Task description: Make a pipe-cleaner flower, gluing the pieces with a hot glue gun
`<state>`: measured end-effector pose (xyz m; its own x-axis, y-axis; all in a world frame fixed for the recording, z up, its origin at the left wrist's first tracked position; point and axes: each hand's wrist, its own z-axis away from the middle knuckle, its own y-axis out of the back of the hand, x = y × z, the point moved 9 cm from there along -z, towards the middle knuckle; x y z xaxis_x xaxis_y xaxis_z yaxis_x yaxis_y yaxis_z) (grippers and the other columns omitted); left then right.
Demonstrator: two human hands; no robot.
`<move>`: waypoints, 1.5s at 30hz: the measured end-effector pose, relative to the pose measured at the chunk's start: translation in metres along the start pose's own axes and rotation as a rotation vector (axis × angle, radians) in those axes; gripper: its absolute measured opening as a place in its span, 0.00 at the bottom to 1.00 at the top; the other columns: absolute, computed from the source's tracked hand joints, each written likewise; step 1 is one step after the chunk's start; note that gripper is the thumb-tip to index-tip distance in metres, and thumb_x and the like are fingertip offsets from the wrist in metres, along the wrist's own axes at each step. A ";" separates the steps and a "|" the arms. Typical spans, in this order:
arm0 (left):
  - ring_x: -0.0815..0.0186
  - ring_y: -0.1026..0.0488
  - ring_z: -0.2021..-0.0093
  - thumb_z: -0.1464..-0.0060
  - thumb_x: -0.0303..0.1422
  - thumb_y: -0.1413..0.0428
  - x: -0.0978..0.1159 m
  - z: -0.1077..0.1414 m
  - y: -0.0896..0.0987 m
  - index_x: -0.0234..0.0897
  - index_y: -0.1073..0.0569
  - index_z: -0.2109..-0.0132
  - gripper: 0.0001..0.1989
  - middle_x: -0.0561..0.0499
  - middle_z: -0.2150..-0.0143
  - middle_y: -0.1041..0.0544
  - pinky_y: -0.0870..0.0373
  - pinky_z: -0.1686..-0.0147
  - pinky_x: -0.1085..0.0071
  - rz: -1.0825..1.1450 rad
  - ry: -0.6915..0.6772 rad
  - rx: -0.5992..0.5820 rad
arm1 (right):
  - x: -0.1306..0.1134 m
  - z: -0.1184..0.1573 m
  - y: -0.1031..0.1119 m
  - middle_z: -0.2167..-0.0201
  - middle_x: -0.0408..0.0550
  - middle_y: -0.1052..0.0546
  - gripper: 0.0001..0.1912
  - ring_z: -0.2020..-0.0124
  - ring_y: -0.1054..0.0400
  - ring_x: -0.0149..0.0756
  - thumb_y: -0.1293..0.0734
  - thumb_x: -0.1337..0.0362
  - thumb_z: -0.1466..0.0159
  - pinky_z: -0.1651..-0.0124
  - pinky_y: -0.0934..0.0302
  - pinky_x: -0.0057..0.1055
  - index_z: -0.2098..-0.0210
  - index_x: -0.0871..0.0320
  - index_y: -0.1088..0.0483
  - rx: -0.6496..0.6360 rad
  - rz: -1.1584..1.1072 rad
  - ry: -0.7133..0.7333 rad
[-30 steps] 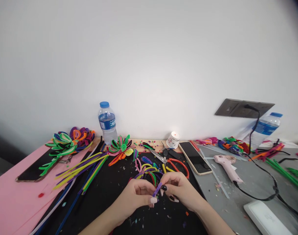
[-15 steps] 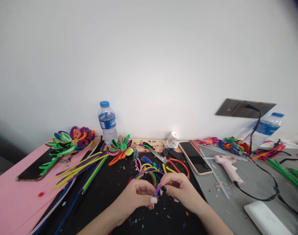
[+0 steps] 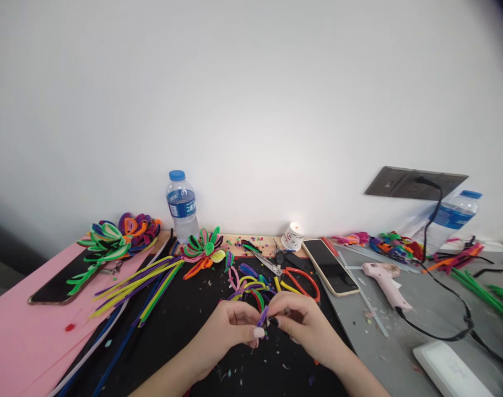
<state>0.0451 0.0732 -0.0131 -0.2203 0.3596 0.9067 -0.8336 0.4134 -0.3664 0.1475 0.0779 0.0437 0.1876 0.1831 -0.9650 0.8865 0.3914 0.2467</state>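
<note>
Between my two hands is a short purple pipe cleaner [image 3: 263,316], bent into a small piece. My left hand [image 3: 230,326] pinches its lower part between thumb and fingers. At its upper right, the fingertips of my right hand [image 3: 298,318] close on the same piece; the exact grip is partly hidden. Just beyond the fingers lie several looped pipe cleaners [image 3: 251,284] in purple, yellow, pink and green. Scissors [image 3: 303,282] with red-orange handles rest behind my right hand. Under both hands is a black mat [image 3: 185,320] dotted with scraps.
Pipe-cleaner flowers [image 3: 205,248] and a water bottle [image 3: 182,209] stand at the back left, with loose pipe cleaners [image 3: 138,289] nearer. To the right are a paper cup [image 3: 293,237], a phone [image 3: 330,267], a pink glue gun [image 3: 387,285] with a black cord and a white case [image 3: 449,368].
My right hand has shifted slightly left, closer to my left hand. The purple pipe cleaner now stands a little more upright between the fingers.
</note>
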 end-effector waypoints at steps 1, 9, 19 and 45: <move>0.71 0.33 0.77 0.61 0.30 0.37 0.000 0.000 0.001 0.31 0.23 0.71 0.07 0.53 0.78 0.26 0.35 0.73 0.74 -0.008 -0.006 0.010 | -0.001 0.000 0.000 0.70 0.46 0.27 0.06 0.67 0.34 0.35 0.35 0.70 0.42 0.63 0.40 0.30 0.69 0.57 0.26 0.000 0.008 0.000; 0.71 0.34 0.77 0.61 0.31 0.37 0.001 -0.002 0.006 0.30 0.23 0.71 0.08 0.53 0.79 0.26 0.36 0.74 0.75 -0.004 -0.013 0.056 | -0.002 -0.001 -0.003 0.69 0.47 0.29 0.05 0.67 0.35 0.34 0.35 0.68 0.42 0.67 0.41 0.28 0.68 0.58 0.27 -0.003 -0.038 -0.011; 0.71 0.33 0.77 0.62 0.30 0.37 0.002 -0.003 0.009 0.30 0.24 0.71 0.08 0.53 0.78 0.26 0.36 0.74 0.74 -0.009 -0.028 0.088 | -0.003 -0.001 -0.003 0.68 0.47 0.29 0.05 0.68 0.37 0.34 0.34 0.67 0.43 0.65 0.41 0.29 0.66 0.57 0.27 -0.002 -0.035 0.001; 0.66 0.27 0.75 0.58 0.27 0.42 0.001 -0.003 0.024 0.33 0.28 0.73 0.02 0.53 0.79 0.25 0.31 0.72 0.72 -0.236 -0.072 0.256 | 0.056 -0.001 -0.017 0.86 0.35 0.36 0.03 0.86 0.42 0.24 0.36 0.66 0.46 0.84 0.42 0.21 0.72 0.60 0.34 0.102 -0.156 -0.314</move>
<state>0.0266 0.0855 -0.0213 -0.0341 0.2157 0.9759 -0.9637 0.2516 -0.0893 0.1426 0.0820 -0.0147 0.1533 -0.1636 -0.9745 0.9493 0.2984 0.0993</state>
